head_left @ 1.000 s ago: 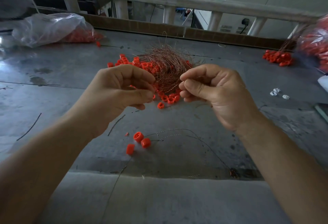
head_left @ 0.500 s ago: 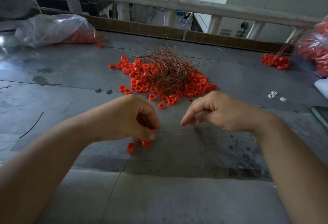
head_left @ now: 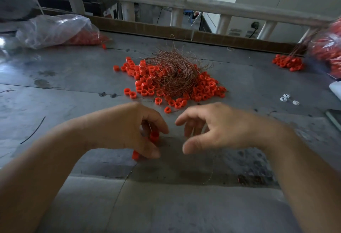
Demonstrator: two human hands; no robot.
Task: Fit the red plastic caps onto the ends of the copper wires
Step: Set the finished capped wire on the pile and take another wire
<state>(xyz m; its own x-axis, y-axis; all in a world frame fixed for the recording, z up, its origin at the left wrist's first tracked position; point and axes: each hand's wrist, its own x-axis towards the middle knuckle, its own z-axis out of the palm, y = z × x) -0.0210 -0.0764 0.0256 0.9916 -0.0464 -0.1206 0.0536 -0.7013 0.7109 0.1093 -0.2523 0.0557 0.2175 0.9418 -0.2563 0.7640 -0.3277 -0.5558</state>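
The left hand [head_left: 125, 131] mostly hides the red cap [head_left: 154, 136] its curled fingers grip, on the person's side of the copper wire tangle [head_left: 175, 73]. A thin loose wire [head_left: 212, 166] there is barely discernible. The right hand [head_left: 227, 131] hovers with its fingers loose, holding nothing.

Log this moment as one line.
left hand: fingers curled round red cap | right hand: open, holding nothing | loose wire: lies near right hand | cap pile, wire bundle: beyond hands

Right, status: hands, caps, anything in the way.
Left hand curled round a red cap at the table. Right hand open, empty. Thin wire loose near it. Nothing blocking the cap pile.
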